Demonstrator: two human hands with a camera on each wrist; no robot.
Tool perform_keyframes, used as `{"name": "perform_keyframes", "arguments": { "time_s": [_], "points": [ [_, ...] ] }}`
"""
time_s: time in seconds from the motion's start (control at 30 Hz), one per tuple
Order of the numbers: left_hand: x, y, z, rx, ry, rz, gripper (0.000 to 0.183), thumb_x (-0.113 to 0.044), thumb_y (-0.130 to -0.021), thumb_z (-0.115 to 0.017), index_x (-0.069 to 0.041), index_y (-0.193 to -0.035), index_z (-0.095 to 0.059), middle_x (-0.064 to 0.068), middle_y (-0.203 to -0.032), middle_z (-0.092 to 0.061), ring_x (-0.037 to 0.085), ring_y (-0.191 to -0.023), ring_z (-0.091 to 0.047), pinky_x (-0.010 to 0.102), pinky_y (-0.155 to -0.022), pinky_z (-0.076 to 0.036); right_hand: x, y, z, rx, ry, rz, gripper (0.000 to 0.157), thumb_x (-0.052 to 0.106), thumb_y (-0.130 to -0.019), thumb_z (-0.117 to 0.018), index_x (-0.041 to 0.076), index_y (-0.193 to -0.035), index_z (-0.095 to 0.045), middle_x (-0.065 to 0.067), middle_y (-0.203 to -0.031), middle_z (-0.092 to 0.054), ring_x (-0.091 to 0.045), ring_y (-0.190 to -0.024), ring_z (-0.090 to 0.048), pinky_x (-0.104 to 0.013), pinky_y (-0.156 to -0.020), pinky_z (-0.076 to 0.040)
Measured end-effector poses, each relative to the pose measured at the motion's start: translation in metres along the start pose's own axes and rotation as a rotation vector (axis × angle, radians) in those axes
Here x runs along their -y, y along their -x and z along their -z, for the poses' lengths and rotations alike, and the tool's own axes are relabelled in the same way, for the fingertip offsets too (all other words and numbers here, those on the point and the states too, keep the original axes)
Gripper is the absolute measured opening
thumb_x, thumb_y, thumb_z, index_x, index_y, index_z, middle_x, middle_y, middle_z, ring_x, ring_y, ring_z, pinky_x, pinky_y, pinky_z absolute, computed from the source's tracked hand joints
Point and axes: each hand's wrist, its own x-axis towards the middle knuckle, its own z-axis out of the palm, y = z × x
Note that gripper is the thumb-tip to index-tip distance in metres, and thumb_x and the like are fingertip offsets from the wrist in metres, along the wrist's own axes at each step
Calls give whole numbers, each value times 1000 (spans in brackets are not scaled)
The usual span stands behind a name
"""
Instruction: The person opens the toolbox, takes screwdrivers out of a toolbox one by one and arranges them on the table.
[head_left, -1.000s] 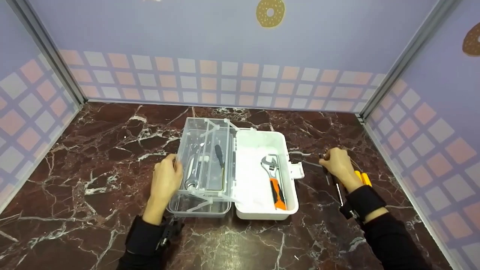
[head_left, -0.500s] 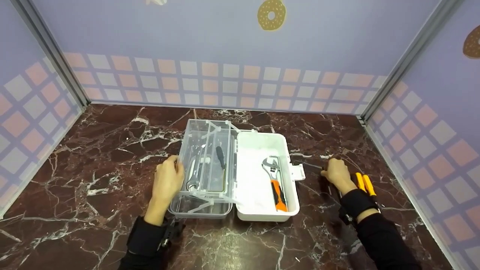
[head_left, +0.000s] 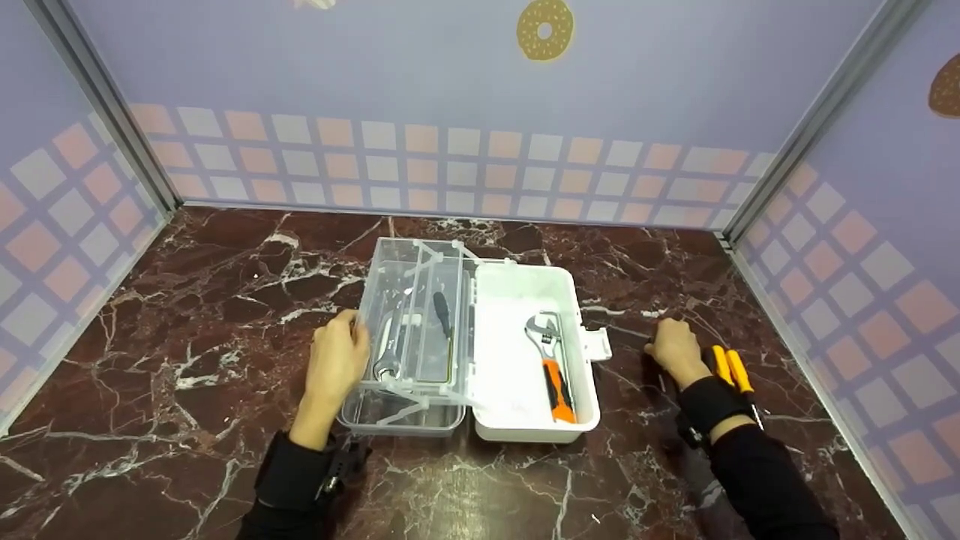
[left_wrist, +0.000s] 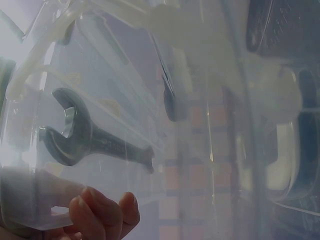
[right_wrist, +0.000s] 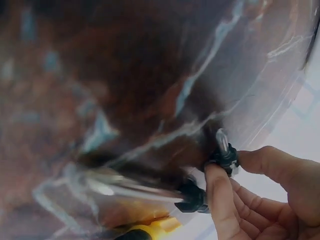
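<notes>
My left hand (head_left: pixel 337 352) grips the left edge of a toolbox's clear lid (head_left: pixel 375 292), which is folded out to the left. In the left wrist view its fingers (left_wrist: pixel 102 212) curl at the clear wall, below an open-end wrench (left_wrist: pixel 82 132). My right hand (head_left: pixel 675 352) is down at the table, right of the white toolbox base (head_left: pixel 502 352). In the right wrist view, thumb and forefinger pinch a small black-handled tool (right_wrist: pixel 226 159) with a short metal tip; its full kind is unclear. Close by is another black handle (right_wrist: pixel 194 199) with a metal shaft.
Yellow-handled pliers (head_left: pixel 731 367) lie right of my right hand. An orange-handled adjustable wrench (head_left: pixel 555 382) and a hex key (head_left: pixel 553 313) lie in the base. The clear section holds a dark-handled screwdriver (head_left: pixel 442 311). A latch (head_left: pixel 597 345) juts from the base's right side.
My right hand has shifted slightly toward me, and more of the yellow pliers shows beside it. The left hand keeps its hold on the lid. The head view has tilted a little.
</notes>
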Motion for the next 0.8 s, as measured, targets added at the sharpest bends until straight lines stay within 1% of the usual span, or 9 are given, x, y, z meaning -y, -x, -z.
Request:
{"name": "perform_keyframes", "arguments": {
  "time_s": [0.1, 0.2, 0.3, 0.4, 0.47, 0.53, 0.63, 0.7, 0.8],
  "points": [
    [0, 0, 0, 4, 4, 0, 22, -3, -85, -46, 8, -98, -59, 27, -80, -61, 42, -74, -59, 50, -67, -45, 2, 2, 3, -5, 5, -4, 31, 12, -77, -64, -16, -88, -57, -38, -91, -53, -48, -78, -55, -48, -61, -47],
    [0, 0, 0, 10, 5, 5, 22, -3, -85, -46, 8, -99, -59, 27, -81, -61, 42, -75, -59, 51, -67, -45, 4, 5, 10, -8, -7, -13, 31, 13, -79, -62, -16, -87, -56, -37, -90, -54, -48, -78, -55, -47, -60, -46],
    [-1, 0, 0, 15, 8, 14, 23, -3, -85, -46, 8, -100, -59, 28, -83, -61, 43, -76, -59, 51, -69, -45, 11, 11, 21, -38, -30, 1, 26, 14, -80, -61, -10, -74, -56, -32, -81, -56, -44, -72, -56, -45, -55, -45],
    [-1, 0, 0, 28, 10, 28, 24, -4, -86, -46, 7, -103, -58, 29, -85, -61, 42, -75, -59, 50, -68, -46, 20, 17, 34, -107, -53, 56, 28, 15, -78, -60, -3, -58, -53, -23, -66, -56, -37, -59, -55, -41, -51, -42],
    [-1, 0, 0, 27, 7, 31, 24, -5, -86, -46, 7, -103, -59, 28, -85, -61, 42, -75, -59, 50, -68, -46, 29, 21, 41, -151, -78, 105, 28, 15, -77, -61, 0, -55, -54, -18, -62, -57, -31, -54, -53, -40, -50, -41],
    [-1, 0, 1, 27, 3, 31, 24, -5, -86, -46, 7, -103, -59, 28, -84, -61, 42, -74, -59, 51, -67, -46, 38, 26, 47, -191, -100, 147, 23, 15, -75, -60, -2, -60, -60, -17, -65, -59, -30, -56, -54, -41, -52, -42],
    [-1, 0, 1, 18, -4, 28, 24, -4, -85, -46, 6, -102, -59, 26, -82, -61, 42, -74, -59, 51, -67, -45, 55, 34, 54, -227, -127, 214, 19, 15, -75, -61, -3, -74, -65, -19, -75, -63, -31, -63, -57, -45, -56, -45],
    [-1, 0, 1, 18, -5, 30, 25, -4, -85, -46, 6, -103, -59, 26, -82, -61, 42, -75, -59, 51, -67, -44, 67, 39, 56, -240, -137, 258, 19, 15, -75, -62, -3, -77, -65, -18, -74, -63, -30, -64, -58, -44, -58, -45],
    [-1, 0, 1, 13, -8, 28, 24, -4, -85, -46, 6, -102, -59, 27, -85, -61, 44, -78, -58, 52, -69, -44, 87, 46, 60, -245, -162, 333, 16, 15, -75, -63, -1, -75, -65, -12, -69, -63, -25, -60, -57, -41, -57, -45]
  ]
}}
